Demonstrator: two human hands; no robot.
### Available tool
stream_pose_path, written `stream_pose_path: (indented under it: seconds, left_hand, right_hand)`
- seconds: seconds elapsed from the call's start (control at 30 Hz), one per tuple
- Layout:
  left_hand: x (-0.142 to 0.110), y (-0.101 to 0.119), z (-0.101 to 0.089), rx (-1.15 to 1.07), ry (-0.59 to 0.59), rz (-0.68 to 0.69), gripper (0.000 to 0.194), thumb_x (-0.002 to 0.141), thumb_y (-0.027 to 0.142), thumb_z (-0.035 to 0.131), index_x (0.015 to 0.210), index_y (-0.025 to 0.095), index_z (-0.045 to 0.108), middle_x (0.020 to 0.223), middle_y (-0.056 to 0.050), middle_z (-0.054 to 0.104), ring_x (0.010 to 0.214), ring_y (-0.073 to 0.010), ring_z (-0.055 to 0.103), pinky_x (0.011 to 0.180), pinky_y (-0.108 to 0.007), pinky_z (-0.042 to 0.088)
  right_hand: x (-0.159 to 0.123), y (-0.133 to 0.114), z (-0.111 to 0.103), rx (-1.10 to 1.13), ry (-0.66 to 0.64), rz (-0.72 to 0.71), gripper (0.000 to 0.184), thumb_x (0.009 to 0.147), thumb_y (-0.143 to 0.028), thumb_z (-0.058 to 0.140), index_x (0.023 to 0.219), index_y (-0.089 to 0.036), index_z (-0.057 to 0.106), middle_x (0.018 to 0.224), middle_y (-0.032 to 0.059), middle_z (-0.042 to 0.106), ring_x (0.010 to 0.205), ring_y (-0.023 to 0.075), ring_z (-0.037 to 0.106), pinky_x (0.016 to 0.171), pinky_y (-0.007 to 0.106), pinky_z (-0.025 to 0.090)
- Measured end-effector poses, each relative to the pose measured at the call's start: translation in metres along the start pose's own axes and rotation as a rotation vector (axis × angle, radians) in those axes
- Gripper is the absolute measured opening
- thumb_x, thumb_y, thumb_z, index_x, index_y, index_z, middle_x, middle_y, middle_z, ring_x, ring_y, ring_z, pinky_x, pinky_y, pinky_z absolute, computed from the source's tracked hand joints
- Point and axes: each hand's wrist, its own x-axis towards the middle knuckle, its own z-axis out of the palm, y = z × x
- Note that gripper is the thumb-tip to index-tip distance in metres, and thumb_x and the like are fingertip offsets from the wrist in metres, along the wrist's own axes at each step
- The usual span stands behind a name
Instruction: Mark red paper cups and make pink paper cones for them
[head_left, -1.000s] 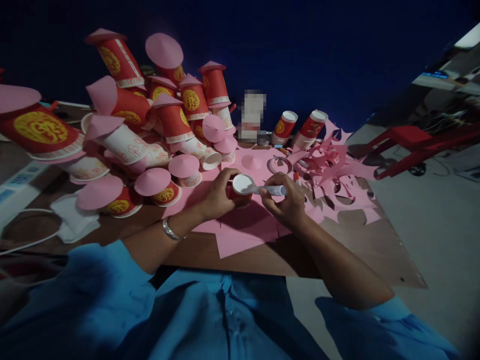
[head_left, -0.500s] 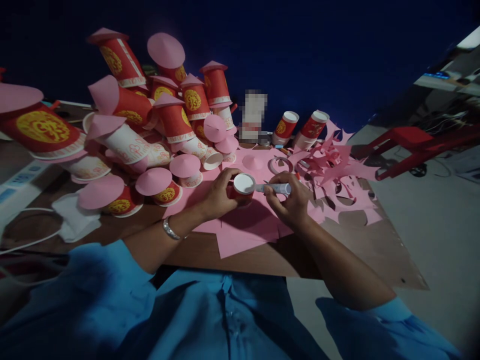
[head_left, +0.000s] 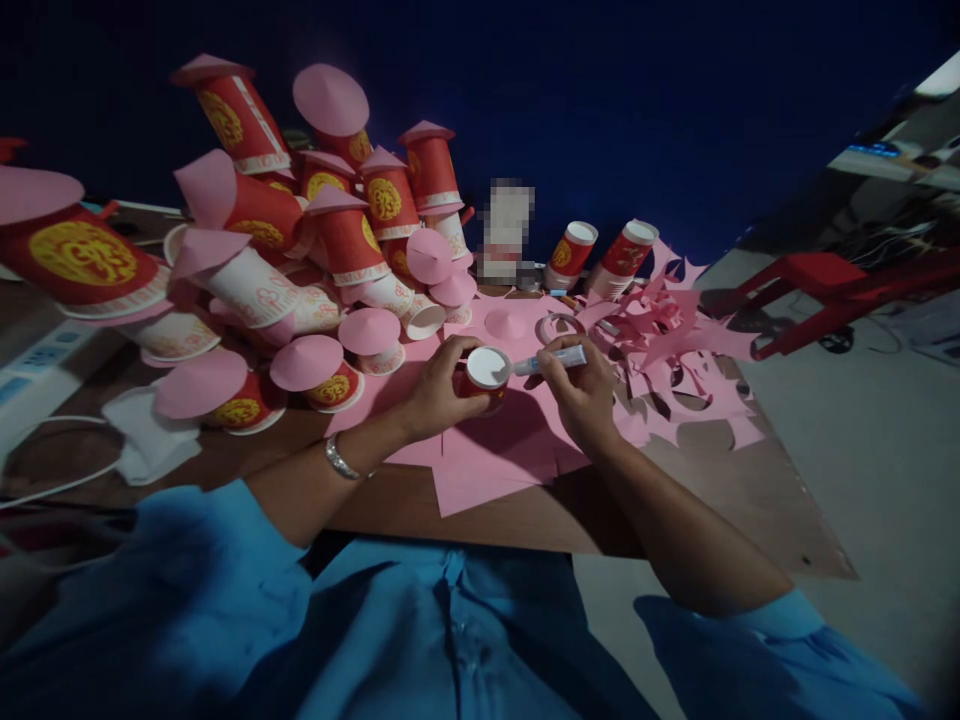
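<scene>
My left hand [head_left: 444, 388] is wrapped round a red paper cup [head_left: 487, 372], whose white round end faces up. In my right hand [head_left: 581, 385] is a slim white tube of glue [head_left: 551, 360], lying nearly level with its nozzle at the right rim of the cup. Both hands are above pink paper sheets [head_left: 480, 470] on the brown table. A pink paper cone [head_left: 506, 322] lies just beyond the cup, with a roll of tape [head_left: 561, 328] to its right.
Several red and white cups with pink cone tops [head_left: 341, 240] are piled at the left. Two stacks of cups [head_left: 626, 258] stand at the back right, near pink paper scraps [head_left: 675, 340]. A red stool [head_left: 817, 275] is on the floor at the right.
My right hand has shifted its fingers along the glue tube, and the tube has tilted slightly, its back end higher. My left hand keeps the cup in the same place.
</scene>
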Motion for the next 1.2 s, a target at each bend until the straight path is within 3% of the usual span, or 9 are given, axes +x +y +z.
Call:
stream_pose_path:
  seconds: [0.23, 0.47, 0.67, 0.77, 0.9, 1.03, 1.2]
  left_hand:
    - [0.0, 0.0, 0.001, 0.004, 0.006, -0.015, 0.06, 0.072, 0.016, 0.085, 0.122, 0.024, 0.053, 0.124, -0.006, 0.069, 0.111, -0.0222, 0.069, 0.096, -0.038, 0.059]
    - [0.002, 0.001, -0.001, -0.05, -0.001, -0.021, 0.059, 0.073, 0.022, 0.089, 0.122, 0.024, 0.055, 0.128, -0.008, 0.067, 0.12, -0.0245, 0.067, 0.106, -0.043, 0.056]
    - [0.001, 0.004, -0.006, -0.103, -0.061, -0.029, 0.065, 0.081, 0.019, 0.078, 0.138, 0.024, 0.049, 0.145, -0.012, 0.061, 0.136, -0.0262, 0.061, 0.116, -0.047, 0.051]
    - [0.0, 0.004, -0.006, -0.128, -0.11, -0.028, 0.072, 0.08, 0.014, 0.074, 0.144, 0.025, 0.042, 0.151, -0.013, 0.057, 0.141, -0.0268, 0.057, 0.118, -0.047, 0.049]
    - [-0.002, 0.003, -0.002, -0.137, -0.109, -0.059, 0.076, 0.074, 0.022, 0.085, 0.138, 0.026, 0.043, 0.145, -0.012, 0.06, 0.131, -0.0283, 0.064, 0.11, -0.047, 0.055]
    - [-0.001, 0.001, 0.002, -0.11, -0.082, -0.113, 0.064, 0.073, 0.028, 0.089, 0.125, 0.026, 0.051, 0.128, -0.008, 0.068, 0.113, -0.0258, 0.07, 0.096, -0.044, 0.059]
    - [0.0, 0.001, 0.005, -0.096, -0.033, -0.103, 0.057, 0.075, 0.033, 0.089, 0.12, 0.025, 0.055, 0.121, -0.007, 0.07, 0.107, -0.0242, 0.07, 0.092, -0.04, 0.059]
  right_hand:
    - [0.0, -0.002, 0.002, 0.04, -0.035, 0.035, 0.028, 0.09, -0.046, 0.073, 0.087, -0.023, 0.057, 0.065, -0.0059, 0.066, 0.053, 0.0133, 0.067, 0.053, 0.028, 0.055]
    - [0.006, 0.005, 0.001, 0.344, -0.148, 0.308, 0.036, 0.084, -0.053, 0.077, 0.081, -0.023, 0.058, 0.06, -0.0056, 0.059, 0.05, 0.0134, 0.06, 0.047, 0.027, 0.055]
    - [0.013, 0.013, -0.004, 0.386, 0.037, 0.297, 0.04, 0.08, -0.054, 0.082, 0.082, -0.024, 0.055, 0.06, -0.007, 0.059, 0.048, 0.0114, 0.058, 0.047, 0.024, 0.054]
    - [0.013, 0.013, -0.004, 0.303, 0.052, 0.228, 0.039, 0.081, -0.053, 0.081, 0.087, -0.024, 0.056, 0.064, -0.0075, 0.062, 0.049, 0.0104, 0.06, 0.051, 0.024, 0.056]
    - [0.006, 0.005, -0.004, 0.12, 0.003, 0.05, 0.033, 0.089, -0.05, 0.075, 0.088, -0.024, 0.056, 0.069, -0.0066, 0.064, 0.052, 0.0113, 0.063, 0.053, 0.026, 0.056]
    - [-0.003, -0.007, -0.007, -0.139, -0.022, -0.183, 0.019, 0.095, -0.038, 0.069, 0.09, -0.023, 0.059, 0.072, -0.0039, 0.066, 0.057, 0.0141, 0.066, 0.055, 0.029, 0.054]
    - [-0.005, -0.01, -0.01, -0.377, -0.101, -0.505, 0.011, 0.091, -0.029, 0.069, 0.091, -0.025, 0.059, 0.077, -0.0003, 0.068, 0.065, 0.0172, 0.065, 0.06, 0.033, 0.052]
